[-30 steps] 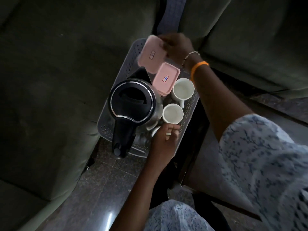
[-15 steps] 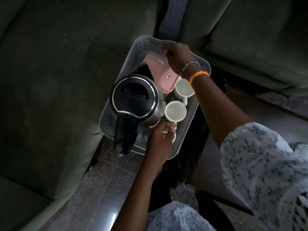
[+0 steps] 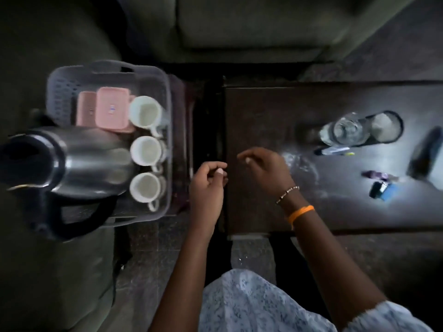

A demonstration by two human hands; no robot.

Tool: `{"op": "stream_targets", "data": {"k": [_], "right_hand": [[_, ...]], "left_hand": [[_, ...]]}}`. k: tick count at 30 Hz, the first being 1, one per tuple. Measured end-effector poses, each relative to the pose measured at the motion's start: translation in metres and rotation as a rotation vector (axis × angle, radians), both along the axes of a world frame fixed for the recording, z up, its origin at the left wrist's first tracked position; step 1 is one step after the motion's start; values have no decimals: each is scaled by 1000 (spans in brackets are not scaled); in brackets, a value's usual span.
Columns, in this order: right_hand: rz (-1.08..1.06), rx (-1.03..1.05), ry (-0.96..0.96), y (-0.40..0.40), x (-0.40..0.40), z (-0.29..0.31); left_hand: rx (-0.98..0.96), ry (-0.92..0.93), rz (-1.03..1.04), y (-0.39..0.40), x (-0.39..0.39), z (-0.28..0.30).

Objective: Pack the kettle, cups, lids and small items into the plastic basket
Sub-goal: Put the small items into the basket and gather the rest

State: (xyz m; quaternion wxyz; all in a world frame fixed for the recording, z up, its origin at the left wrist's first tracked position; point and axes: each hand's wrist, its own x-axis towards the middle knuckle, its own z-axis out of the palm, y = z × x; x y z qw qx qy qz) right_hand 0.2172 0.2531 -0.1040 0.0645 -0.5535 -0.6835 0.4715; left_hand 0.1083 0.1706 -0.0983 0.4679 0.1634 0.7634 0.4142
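Observation:
The grey plastic basket (image 3: 107, 68) stands at the left. Inside it are the steel kettle (image 3: 72, 161) with a black handle, three white cups (image 3: 145, 149) in a row along its right side, and two pink lids (image 3: 110, 109) at the back. My left hand (image 3: 208, 185) hovers just right of the basket, fingers loosely curled, nothing in it. My right hand (image 3: 263, 171) is over the dark table's (image 3: 275, 111) left part, fingers apart and holding nothing.
On the table's right part lie a clear glass bottle (image 3: 345, 130) beside a round holder (image 3: 386, 127), a pen (image 3: 334, 150), a purple wrapper (image 3: 375, 174), a small blue-and-black item (image 3: 381, 190) and a dark object (image 3: 425, 152). Green sofas surround the area.
Both hands have left the basket and moved right, toward the table. The pink lids now lie in the basket. The view has swung right, bringing the table into sight.

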Motion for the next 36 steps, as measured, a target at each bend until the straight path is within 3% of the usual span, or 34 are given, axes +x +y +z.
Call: {"op": "stream_targets", "data": {"k": [10, 15, 20, 27, 36], "right_hand": [[-366, -153, -103, -7, 223, -36], [-477, -141, -164, 2, 300, -59], [-382, 15, -239, 28, 331, -82], [-207, 2, -370, 60, 353, -115], [-34, -38, -442, 49, 338, -136]], "left_hand": [[-103, -64, -354, 40, 198, -26], [-163, 122, -536, 69, 266, -54], [-194, 453, -779, 101, 291, -86], [-255, 647, -1173, 128, 286, -127], [-170, 829, -1035, 123, 282, -133]]}}
